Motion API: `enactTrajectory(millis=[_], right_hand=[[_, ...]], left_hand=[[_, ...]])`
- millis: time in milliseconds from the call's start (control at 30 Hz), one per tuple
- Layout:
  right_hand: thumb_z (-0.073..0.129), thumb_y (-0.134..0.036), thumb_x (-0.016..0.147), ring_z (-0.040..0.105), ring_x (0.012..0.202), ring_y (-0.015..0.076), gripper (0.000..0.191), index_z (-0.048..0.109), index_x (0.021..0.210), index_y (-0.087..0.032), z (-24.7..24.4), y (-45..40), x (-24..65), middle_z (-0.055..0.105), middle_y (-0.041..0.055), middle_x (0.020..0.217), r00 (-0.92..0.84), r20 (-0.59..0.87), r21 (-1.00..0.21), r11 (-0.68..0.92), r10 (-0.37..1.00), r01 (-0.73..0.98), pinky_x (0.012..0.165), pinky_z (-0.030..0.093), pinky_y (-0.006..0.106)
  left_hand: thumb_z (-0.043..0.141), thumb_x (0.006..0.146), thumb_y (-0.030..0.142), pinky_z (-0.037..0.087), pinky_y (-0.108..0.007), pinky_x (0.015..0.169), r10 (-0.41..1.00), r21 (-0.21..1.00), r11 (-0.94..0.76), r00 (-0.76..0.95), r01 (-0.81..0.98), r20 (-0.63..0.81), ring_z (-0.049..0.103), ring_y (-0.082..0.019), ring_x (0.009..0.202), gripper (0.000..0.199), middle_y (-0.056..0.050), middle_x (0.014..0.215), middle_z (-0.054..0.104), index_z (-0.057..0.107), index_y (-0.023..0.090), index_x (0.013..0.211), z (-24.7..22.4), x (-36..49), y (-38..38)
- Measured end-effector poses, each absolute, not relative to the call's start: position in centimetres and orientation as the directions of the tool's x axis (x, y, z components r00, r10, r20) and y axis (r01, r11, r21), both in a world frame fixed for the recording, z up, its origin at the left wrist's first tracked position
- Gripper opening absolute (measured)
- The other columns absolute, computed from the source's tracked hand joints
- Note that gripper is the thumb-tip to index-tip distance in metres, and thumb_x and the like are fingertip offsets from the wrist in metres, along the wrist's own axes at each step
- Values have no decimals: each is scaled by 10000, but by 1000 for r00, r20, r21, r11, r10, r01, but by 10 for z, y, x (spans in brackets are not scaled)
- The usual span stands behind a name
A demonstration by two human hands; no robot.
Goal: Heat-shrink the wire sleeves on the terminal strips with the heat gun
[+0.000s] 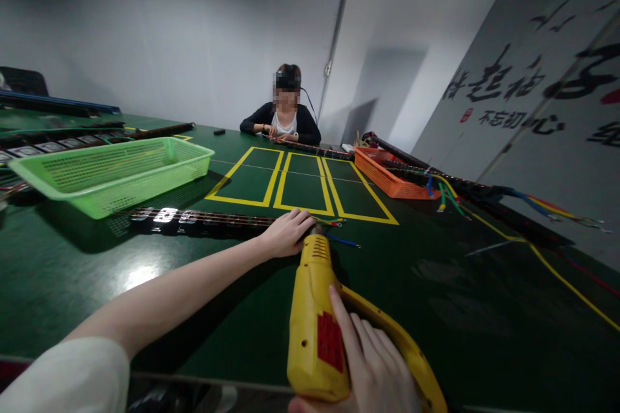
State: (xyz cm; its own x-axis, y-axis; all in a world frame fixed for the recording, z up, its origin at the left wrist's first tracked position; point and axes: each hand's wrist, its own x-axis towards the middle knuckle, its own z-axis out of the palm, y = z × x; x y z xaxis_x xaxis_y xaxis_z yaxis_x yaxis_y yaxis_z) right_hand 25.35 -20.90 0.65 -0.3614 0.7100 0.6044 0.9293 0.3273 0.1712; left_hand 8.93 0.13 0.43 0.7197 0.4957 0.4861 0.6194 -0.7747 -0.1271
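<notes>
My right hand [380, 364] is closed around the handle of a yellow heat gun [306, 310] with a red label on its body. The gun's nozzle points away from me, close beside my left hand [289, 233]. That hand is curled over the right end of a long dark strip [203, 222] with shiny patches, which lies across the table. Past my fingers, a blue wire [343, 241] and short green and yellow wires stick out with metal terminals. My left fingertips and what lies right under them are partly hidden.
A light green basket [145, 171] stands on the left, an orange basket [382, 174] on the right. Yellow tape outlines [281, 181] mark the green table [416, 310]. Bundled coloured wires [450, 190] lie at right. Across the table a person [285, 116] works with their hands.
</notes>
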Motion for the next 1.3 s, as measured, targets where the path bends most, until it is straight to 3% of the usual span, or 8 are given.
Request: enactTrajectory(millis=[267,433,667,967,1300], right_hand=[[580,-819,399,617,749,194,1242,238,1387,-149,11,-208,264,648,38,927,-330,567,88,342,755,935,665,511,303],[533,-825,473,637,826,189,1244,143,1420,-119,15,-208,283,648,53,1002,-379,565,151,359,733,921,681,525,280],[537,-765,566,632,895,169,1143,149,1422,-114,19,-212,322,609,75,1122,-433,531,269,339,728,901,690,531,237],[522,-714,643,606,984,171,1037,148,1433,-155,12,-217,347,560,59,1210,-355,520,279,239,777,930,733,533,246],[458,-744,657,647,752,233,1049,166,1424,-91,0,-215,309,648,120,992,-242,606,238,117,758,964,577,530,320]], left_hand=[[423,835,282,348,-356,865,488,-188,-746,716,639,499,476,-216,971,301,-96,1056,530,487,151,1098,7,82,-2],[399,852,295,369,-335,832,523,-138,-720,663,680,536,493,-193,902,241,-70,986,545,501,163,1026,4,81,-1],[367,890,271,390,-299,858,503,-92,-756,665,648,552,501,-167,968,200,-41,1046,548,498,195,1020,1,79,1],[411,889,272,425,-310,881,551,48,-771,628,635,550,494,-167,1007,184,-43,1084,539,500,202,1034,-1,80,5],[423,885,269,421,-314,877,549,69,-778,622,624,558,483,-174,1002,179,-47,1097,533,497,193,1028,-3,82,7]])
